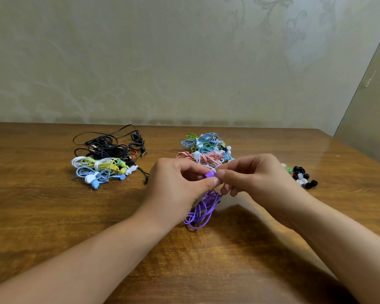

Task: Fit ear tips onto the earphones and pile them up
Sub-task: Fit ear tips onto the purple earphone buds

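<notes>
Nearest, both forearms reach in over the wooden table. Just above it, the left hand curls its fingers round a purple earphone, thumb pressed beside the bud, while the purple cord hangs in loops from that grip down to the table. The right hand pinches at the bud's tip with thumb and forefinger; whether an ear tip sits between them cannot be told. Beyond to the right lies a scatter of ear tips, black, clear and green. Farther back, one earphone pile sits behind the hands, another pile far left.
</notes>
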